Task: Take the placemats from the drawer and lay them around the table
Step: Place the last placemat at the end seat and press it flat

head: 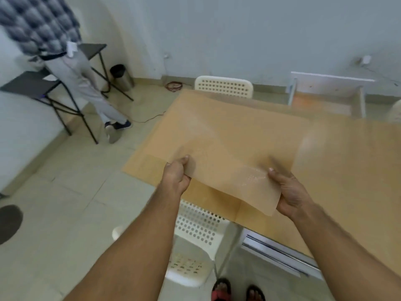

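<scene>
Both arms stretched fwd, L hand [176,177] pinching the near-left edge of the tan placemat [227,146] w/ thumb on top, R hand [290,192] gripping its near-right corner, thumb over & fingers under, mat spread btwn them over the wooden table [351,161] near-left corner, above a white perforated chair [195,229].

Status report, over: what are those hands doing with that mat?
Left hand and right hand each pinch the placemat at its near edge. It hangs over the table, not yet laid. White chair below; nothing seen blocking.
</scene>
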The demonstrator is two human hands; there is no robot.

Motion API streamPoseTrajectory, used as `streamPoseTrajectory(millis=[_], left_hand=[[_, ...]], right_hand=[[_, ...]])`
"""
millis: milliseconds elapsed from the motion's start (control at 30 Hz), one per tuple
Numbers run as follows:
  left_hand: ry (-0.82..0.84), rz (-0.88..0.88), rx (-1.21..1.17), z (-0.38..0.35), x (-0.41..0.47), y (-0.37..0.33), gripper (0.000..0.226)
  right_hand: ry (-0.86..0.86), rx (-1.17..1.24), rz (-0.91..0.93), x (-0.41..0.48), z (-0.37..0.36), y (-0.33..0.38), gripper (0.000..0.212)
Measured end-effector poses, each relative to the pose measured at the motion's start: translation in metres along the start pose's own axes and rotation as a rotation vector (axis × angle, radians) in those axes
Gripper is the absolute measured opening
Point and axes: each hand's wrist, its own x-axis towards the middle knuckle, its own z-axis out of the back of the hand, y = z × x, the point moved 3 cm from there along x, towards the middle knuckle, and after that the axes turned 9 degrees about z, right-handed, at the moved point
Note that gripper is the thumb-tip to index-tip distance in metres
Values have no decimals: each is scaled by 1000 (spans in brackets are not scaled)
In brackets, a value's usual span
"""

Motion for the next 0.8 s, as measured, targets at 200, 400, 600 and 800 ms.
streamPoseTrajectory(millis=[200, 400, 600, 800], left_hand=[[-138, -30, -65, 77, -2, -41, 42], [-141, 43, -58, 134, 30, -77, 35], [-52, 227, 77, 167, 79, -89, 38], [16, 345, 166, 165, 111, -80, 35]], right_hand=[[11, -96, -31, 1, -52, -52, 33], [-126, -277, 86, 20, -97, -105, 21], [-384, -577, 143, 21, -113, -145, 47], [-456, -711, 194, 26, -112, -141, 41]])
